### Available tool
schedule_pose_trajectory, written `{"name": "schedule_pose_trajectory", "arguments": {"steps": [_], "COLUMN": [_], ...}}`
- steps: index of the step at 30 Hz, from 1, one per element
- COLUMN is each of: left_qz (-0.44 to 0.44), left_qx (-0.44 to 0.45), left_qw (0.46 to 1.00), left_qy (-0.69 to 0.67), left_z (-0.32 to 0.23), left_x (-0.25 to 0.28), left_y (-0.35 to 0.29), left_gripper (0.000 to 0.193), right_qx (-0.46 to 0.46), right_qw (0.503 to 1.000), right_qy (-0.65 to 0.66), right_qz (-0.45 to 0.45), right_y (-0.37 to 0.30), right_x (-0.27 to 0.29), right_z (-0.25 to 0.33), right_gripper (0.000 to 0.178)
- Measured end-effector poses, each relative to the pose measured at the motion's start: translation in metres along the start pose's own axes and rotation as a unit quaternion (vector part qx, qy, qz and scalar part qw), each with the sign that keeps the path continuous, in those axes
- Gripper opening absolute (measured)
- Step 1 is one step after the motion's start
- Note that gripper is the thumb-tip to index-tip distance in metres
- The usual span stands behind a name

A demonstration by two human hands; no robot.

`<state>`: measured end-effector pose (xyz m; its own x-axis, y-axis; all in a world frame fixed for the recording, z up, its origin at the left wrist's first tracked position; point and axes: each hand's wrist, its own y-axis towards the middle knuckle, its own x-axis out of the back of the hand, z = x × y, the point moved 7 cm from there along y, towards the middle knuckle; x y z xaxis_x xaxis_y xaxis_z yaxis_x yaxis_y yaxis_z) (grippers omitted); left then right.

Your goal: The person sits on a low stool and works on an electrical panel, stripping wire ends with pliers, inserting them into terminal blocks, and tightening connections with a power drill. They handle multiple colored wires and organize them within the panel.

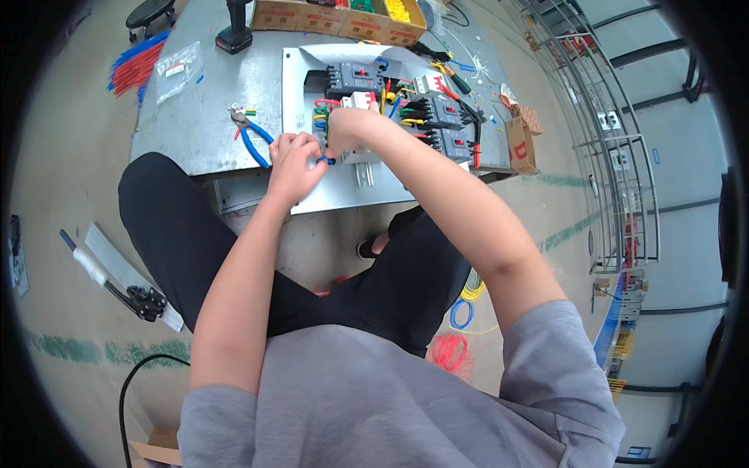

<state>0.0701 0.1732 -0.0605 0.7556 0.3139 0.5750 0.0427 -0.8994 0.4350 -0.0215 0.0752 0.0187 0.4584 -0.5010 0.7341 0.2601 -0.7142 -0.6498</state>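
My left hand (295,165) and my right hand (349,129) meet over a white mounting panel (335,195) on a grey metal table (195,109). Between their fingertips is a short blue wire (325,160), pinched from both sides. The panel carries dark circuit breakers (355,76) and other breakers (445,113) joined by red, yellow, green and blue wires. My right hand sits just below a white terminal block (359,99). The wire's far end is hidden by my fingers.
Blue-handled pliers (251,136) lie on the table left of the panel. A cordless drill (234,31), cardboard bins of parts (343,17) and plastic bags (178,66) are farther back. Wire coils (460,312) lie on the floor; a strapping tool (117,277) lies to the left.
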Motion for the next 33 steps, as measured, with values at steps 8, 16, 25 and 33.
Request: {"name": "schedule_pose_trajectory", "arguments": {"steps": [8,16,25,33], "left_qz": [0.013,0.035,0.018,0.009], "left_qx": [0.001,-0.014,0.025,0.013], "left_qw": [1.000,0.999,0.999,1.000], "left_qy": [-0.015,0.021,0.023,0.013], "left_z": [-0.009,-0.013,-0.009,-0.002], "left_x": [0.005,0.005,0.007,0.002], "left_y": [0.000,-0.002,0.000,-0.002], "left_gripper": [0.019,0.025,0.036,0.015], "right_qx": [0.038,0.073,0.055,-0.006], "right_qw": [0.993,0.984,0.983,0.999], "right_qy": [0.051,0.032,-0.006,0.038], "right_qz": [-0.099,-0.160,-0.176,0.009], "right_y": [-0.023,-0.026,-0.031,-0.006], "right_x": [-0.013,-0.011,-0.004,-0.003], "right_z": [-0.025,-0.002,0.041,-0.001], "right_gripper": [0.052,0.038,0.036,0.058]}}
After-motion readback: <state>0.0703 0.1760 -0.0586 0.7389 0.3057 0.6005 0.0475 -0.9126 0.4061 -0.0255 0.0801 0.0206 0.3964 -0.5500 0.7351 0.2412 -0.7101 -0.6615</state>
